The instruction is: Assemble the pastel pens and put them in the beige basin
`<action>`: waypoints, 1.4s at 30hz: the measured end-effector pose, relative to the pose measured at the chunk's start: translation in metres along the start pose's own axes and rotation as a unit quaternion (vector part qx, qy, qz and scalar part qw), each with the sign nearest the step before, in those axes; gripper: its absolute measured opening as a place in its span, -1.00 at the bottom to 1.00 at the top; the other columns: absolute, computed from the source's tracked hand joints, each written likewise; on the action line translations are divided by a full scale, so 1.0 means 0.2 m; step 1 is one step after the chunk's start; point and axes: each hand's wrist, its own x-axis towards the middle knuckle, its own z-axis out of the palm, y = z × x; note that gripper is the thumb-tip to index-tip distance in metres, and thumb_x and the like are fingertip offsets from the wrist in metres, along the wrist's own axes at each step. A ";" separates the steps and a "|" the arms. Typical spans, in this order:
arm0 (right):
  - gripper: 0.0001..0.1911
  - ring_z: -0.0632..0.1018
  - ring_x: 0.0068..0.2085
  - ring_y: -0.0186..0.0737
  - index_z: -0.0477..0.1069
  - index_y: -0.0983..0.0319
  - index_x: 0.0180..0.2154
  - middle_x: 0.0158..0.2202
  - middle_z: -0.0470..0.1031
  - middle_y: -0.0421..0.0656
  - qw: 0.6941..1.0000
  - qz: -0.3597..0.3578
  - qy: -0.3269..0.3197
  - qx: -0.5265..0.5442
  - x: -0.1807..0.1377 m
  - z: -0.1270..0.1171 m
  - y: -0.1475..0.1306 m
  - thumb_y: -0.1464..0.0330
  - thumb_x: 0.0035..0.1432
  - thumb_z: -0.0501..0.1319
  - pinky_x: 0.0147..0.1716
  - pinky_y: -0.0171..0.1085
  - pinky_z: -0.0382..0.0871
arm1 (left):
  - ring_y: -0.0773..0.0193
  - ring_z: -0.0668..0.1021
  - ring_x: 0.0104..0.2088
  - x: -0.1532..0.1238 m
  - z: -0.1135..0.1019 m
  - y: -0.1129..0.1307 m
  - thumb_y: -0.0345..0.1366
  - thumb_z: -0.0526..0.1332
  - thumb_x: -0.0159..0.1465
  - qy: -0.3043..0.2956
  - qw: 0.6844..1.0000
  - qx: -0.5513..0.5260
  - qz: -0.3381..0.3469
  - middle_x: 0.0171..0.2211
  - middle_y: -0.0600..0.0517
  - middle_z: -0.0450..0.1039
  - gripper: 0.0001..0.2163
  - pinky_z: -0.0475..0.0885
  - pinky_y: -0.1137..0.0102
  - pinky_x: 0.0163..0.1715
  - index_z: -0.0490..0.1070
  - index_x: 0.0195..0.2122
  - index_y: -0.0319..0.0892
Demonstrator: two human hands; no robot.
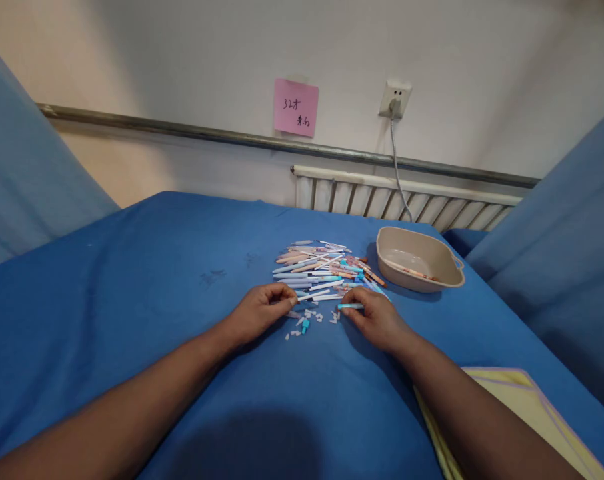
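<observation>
Two pens gripped over the blue desk (157,280): left hand (259,312) fingers pinched on a white pen (315,294) end, right hand (379,320) fingers clamped on a light-blue pen (351,306). Just beyond the fingertips, pen pile (327,270); between them, loose caps (307,323); further right, beige basin (412,281).

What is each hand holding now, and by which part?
The right hand pinches a light blue pen at one end. The left hand seems to pinch a white pen at its near end.
</observation>
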 end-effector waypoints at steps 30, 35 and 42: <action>-0.80 0.49 -0.12 -0.20 0.41 0.17 -0.14 -0.20 0.50 -0.11 0.995 -0.060 0.076 -0.023 0.06 -0.05 0.08 0.40 0.24 0.07 -0.08 -0.21 0.32 | 0.47 0.22 -0.67 0.02 0.02 -0.02 -0.08 0.22 0.14 -0.047 0.992 -0.102 -0.054 -0.68 0.19 0.20 -0.71 0.08 0.53 -0.65 0.34 -0.38 -0.24; -0.78 0.50 -0.15 -0.21 0.45 0.17 -0.15 -0.24 0.50 -0.12 0.995 -0.067 0.066 0.029 0.05 -0.05 0.03 0.39 0.23 0.08 -0.09 -0.20 0.33 | 0.47 0.22 -0.67 0.01 0.03 -0.01 -0.07 0.22 0.13 -0.044 0.994 -0.089 -0.040 -0.68 0.18 0.22 -0.71 0.09 0.53 -0.65 0.36 -0.40 -0.25; -0.78 0.50 -0.18 -0.23 0.45 0.17 -0.13 -0.25 0.49 -0.13 0.994 -0.089 0.055 0.030 0.04 -0.06 0.04 0.41 0.23 0.08 -0.11 -0.20 0.34 | 0.46 0.21 -0.66 -0.01 0.04 0.01 -0.12 0.20 0.13 -0.043 0.997 -0.063 -0.026 -0.68 0.18 0.20 -0.74 0.09 0.53 -0.65 0.37 -0.42 -0.25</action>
